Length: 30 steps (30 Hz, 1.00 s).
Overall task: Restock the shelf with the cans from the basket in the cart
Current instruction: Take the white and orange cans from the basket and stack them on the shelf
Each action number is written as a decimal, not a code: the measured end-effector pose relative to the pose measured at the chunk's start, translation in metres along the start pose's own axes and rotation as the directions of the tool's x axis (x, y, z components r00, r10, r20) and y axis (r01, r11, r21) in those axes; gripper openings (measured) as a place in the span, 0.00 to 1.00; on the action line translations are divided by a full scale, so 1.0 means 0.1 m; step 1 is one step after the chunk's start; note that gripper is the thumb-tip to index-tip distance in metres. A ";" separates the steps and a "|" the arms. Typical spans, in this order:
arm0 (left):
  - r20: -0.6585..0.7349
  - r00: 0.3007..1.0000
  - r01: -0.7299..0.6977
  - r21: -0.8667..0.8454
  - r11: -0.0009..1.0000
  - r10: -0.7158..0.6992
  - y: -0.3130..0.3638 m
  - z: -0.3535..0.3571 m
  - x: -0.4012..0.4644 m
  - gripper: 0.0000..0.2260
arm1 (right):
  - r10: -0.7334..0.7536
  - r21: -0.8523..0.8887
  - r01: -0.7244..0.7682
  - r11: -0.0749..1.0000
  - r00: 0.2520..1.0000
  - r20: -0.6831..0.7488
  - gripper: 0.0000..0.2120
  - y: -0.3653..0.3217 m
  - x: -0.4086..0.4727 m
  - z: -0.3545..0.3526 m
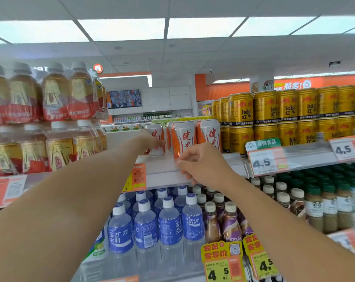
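Observation:
Several white-and-orange cans stand on the white upper shelf [162, 169]. My left hand [150, 141] reaches far in and grips the leftmost can [155, 137], which stands upright at the back left of the group. Just to its right, a second can [182, 137] stands nearer the shelf's front, with a third can [210, 132] beside it. My right hand [201, 165] hangs at the shelf's front edge below the second can with its fingers curled; it holds nothing that I can see. The basket and cart are out of view.
Stacked gold Red Bull cans [274, 110] fill the shelf to the right. Wrapped packs of amber bottles [50, 119] stand to the left. Below are blue water bottles [168, 224] and coffee bottles [231, 222]. Price tags [264, 161] hang along the shelf edges.

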<state>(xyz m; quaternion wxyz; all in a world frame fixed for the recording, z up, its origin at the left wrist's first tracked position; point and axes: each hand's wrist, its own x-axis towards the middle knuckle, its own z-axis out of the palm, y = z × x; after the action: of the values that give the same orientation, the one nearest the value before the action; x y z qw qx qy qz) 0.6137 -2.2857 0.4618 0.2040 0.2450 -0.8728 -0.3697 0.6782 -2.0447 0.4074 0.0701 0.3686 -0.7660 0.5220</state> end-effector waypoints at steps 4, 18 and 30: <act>-0.021 1.000 0.005 0.026 1.000 -0.005 0.04 0.04 0.04 0.19 | -0.002 -0.020 0.003 1.000 0.999 0.041 0.02 -0.01 -0.01 -0.01; 0.037 0.999 -0.025 -0.015 1.000 0.026 0.00 0.15 0.34 0.18 | -0.009 -0.006 0.009 1.000 0.999 0.039 0.02 0.18 -0.11 -0.06; -0.240 0.925 -0.225 0.279 0.933 0.295 0.15 -0.27 -0.82 0.11 | 0.016 0.097 -0.022 0.995 0.998 0.055 0.04 0.16 -0.65 -0.22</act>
<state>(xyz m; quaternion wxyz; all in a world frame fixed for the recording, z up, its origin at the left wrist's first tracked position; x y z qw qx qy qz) 0.6896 -2.2436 0.4761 0.3398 0.1989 -0.8994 -0.1899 0.7089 -1.9912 0.3726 0.0264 0.3782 -0.7447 0.5492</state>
